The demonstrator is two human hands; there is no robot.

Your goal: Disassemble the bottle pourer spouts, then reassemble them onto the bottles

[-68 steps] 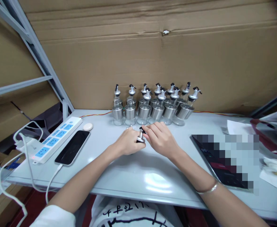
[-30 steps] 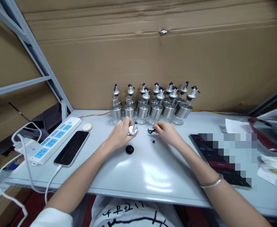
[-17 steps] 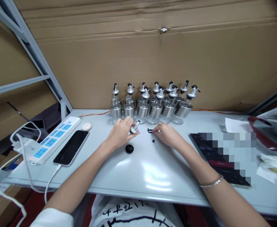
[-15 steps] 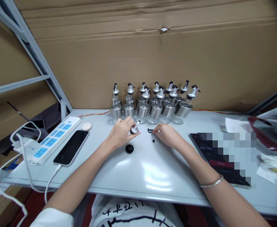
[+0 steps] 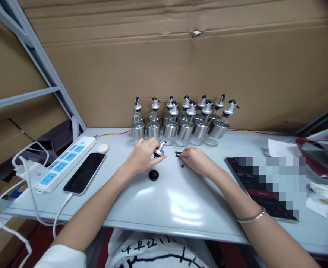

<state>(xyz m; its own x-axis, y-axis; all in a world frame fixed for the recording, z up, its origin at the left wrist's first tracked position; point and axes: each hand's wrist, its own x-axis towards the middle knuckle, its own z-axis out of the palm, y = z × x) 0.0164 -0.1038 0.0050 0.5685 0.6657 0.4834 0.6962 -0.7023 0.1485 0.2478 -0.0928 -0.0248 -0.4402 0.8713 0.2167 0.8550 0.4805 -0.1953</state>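
Observation:
Between the thumb and fingers of my left hand [image 5: 143, 155] is a silver pourer spout [image 5: 160, 150], tilted, with black at its base. My right hand [image 5: 194, 158] has its fingertips closed on a small black lever piece [image 5: 177, 153], low over the table. Just below those fingertips lies a tiny black part [image 5: 182, 166]. A round black stopper [image 5: 153, 175] rests on the table under my left hand. Behind both hands stand several glass bottles with steel sleeves [image 5: 170, 129]; most carry silver pourers, and two at the front left have bare necks.
On the left are a white power strip [image 5: 67, 163], a phone [image 5: 85, 173] on a white cable, and a round pale case [image 5: 103, 148]. A tablet [image 5: 260, 190], partly blurred out, lies right of my right arm. Crumpled tissue [image 5: 324, 193] is at the far right. Cardboard [image 5: 164, 67] walls the back.
My right fingers have shifted slightly around the black lever piece. My left hand stays almost in place with the pourer spout. The whole view has moved a little.

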